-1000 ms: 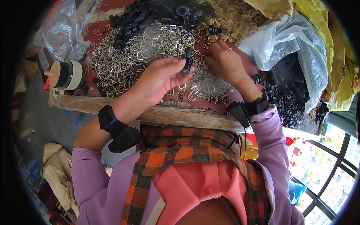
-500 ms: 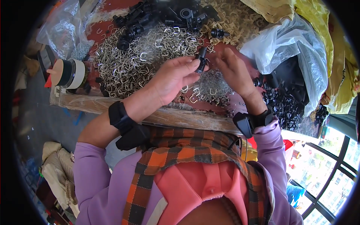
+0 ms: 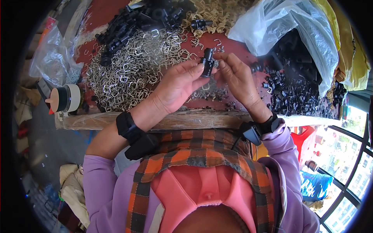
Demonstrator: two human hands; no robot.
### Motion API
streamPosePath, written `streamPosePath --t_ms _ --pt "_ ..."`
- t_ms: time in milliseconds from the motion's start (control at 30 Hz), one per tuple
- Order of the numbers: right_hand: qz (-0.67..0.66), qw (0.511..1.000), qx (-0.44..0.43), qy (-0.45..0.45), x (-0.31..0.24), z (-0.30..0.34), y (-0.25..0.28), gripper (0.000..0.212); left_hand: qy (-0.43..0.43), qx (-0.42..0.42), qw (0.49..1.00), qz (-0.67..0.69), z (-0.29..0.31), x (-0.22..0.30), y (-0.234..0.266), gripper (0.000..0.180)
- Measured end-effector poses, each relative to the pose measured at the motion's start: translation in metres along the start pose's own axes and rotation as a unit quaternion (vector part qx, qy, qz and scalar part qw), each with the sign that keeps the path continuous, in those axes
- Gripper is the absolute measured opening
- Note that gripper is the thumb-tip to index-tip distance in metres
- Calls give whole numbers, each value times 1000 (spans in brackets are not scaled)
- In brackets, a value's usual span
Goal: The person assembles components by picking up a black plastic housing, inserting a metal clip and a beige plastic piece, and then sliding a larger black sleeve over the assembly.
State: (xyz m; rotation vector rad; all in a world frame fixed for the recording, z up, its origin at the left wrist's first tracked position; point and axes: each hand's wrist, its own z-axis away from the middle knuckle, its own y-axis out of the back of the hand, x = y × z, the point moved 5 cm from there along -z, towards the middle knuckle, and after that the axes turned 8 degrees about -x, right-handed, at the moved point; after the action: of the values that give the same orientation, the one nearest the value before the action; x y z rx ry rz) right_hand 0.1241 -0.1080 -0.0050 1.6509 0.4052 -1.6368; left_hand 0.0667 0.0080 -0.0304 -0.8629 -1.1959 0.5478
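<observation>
Black plastic part [image 3: 207, 62]; silvery clips [image 3: 128, 73]; red table [image 3: 233, 42]; orange-black checked shirt [image 3: 194, 155]; lilac sleeves [image 3: 105, 186].

Both hands raised, left hand [image 3: 180, 83] pinching, right hand [image 3: 237, 77] pinching

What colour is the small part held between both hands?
Black part, seen best in the head view.

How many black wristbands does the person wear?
2: one wristband on the left wrist, another wristband on the right wrist. Sleeves may hide more.
</observation>
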Motion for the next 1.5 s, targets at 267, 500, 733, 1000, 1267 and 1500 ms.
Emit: streamPosePath --t_ms 267,500,733,1000,1267,1500 --pt "20 1000 6 -13 5 10 0 15 3 5 1000 -27 -3 -8 -3 22" --pt "-28 999 -43 -18 14 14 2 14 4 -2 1000 -31 -1 -9 -5 21" --pt "-128 973 -152 -116 15 23 -2 15 -1 -15 1000 -7 3 -7 -4 20" --pt "-218 970 -71 -86 4 30 3 13 75 47 996 -21 13 -10 5 20" --pt "3 996 14 87 -18 34 2 8 117 7 993 5 15 -17 -8 21" --pt "196 958 23 206 -32 40 -4 4 144 -15 989 4 14 -20 -3 21"
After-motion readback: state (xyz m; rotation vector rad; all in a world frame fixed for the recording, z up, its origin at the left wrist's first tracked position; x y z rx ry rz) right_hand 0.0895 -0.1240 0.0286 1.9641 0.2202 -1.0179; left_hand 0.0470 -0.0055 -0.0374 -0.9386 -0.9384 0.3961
